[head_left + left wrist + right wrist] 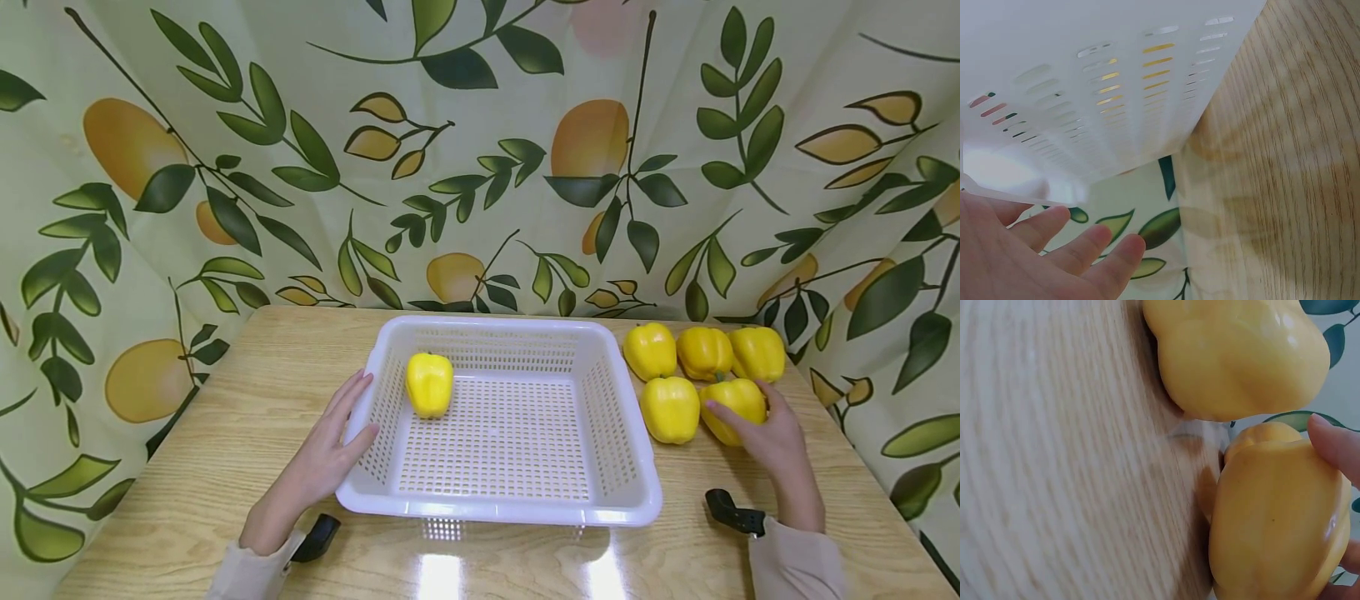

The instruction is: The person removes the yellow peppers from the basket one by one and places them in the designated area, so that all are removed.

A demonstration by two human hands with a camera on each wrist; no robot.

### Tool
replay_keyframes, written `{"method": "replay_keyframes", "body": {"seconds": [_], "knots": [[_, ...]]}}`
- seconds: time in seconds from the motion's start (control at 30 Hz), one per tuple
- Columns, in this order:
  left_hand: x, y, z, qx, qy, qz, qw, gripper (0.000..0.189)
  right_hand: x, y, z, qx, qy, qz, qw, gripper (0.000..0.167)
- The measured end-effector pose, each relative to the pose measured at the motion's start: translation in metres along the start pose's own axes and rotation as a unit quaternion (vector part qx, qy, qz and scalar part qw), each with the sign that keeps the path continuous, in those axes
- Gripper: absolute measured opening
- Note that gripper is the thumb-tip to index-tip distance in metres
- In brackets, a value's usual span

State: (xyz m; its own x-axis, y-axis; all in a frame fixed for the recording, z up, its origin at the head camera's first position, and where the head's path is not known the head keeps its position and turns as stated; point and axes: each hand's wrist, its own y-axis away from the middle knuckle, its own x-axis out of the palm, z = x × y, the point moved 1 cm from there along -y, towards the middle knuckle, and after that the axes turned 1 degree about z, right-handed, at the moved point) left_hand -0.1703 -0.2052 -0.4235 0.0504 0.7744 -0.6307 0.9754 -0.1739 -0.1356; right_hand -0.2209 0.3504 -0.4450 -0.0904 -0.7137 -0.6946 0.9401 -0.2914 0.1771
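My left hand rests against the left side of a white plastic basket, its thumb at the rim and the other fingers fairly straight. In the left wrist view, those fingers extend beside the slotted wall. One yellow bell pepper stands inside the basket, towards the back left. On the right, my right hand grips another yellow bell pepper between thumb and fingers. This pepper appears close to the wooden surface in the right wrist view. A neighbouring pepper sits just left of it.
Three more yellow peppers line the table's back right: a left one, a middle one and a right one. The wooden table meets a leaf-and-fruit patterned curtain behind. Black straps sit at both wrists.
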Motion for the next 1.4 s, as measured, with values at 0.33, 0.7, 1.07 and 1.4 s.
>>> {"method": "replay_keyframes", "body": {"seconds": [0.33, 0.7, 1.07, 1.4], "knots": [[0.0, 0.0, -0.001, 0.002, 0.002, 0.002, 1.0, 0.066, -0.003, 0.001, 0.002, 0.015, 0.017, 0.031, 0.9993, 0.104], [-0.001, 0.0, -0.002, 0.001, 0.008, 0.003, 1.0, 0.066, -0.01, 0.001, 0.0, 0.02, 0.029, 0.065, 0.9972, 0.105], [-0.001, 0.0, -0.002, -0.002, 0.01, 0.005, 0.9999, 0.066, -0.001, -0.001, -0.001, 0.033, 0.004, 0.019, 0.9993, 0.104], [-0.001, -0.001, -0.002, -0.001, 0.012, 0.005, 0.9999, 0.066, -0.001, 0.001, 0.0, 0.027, 0.008, 0.021, 0.9994, 0.104]]}}
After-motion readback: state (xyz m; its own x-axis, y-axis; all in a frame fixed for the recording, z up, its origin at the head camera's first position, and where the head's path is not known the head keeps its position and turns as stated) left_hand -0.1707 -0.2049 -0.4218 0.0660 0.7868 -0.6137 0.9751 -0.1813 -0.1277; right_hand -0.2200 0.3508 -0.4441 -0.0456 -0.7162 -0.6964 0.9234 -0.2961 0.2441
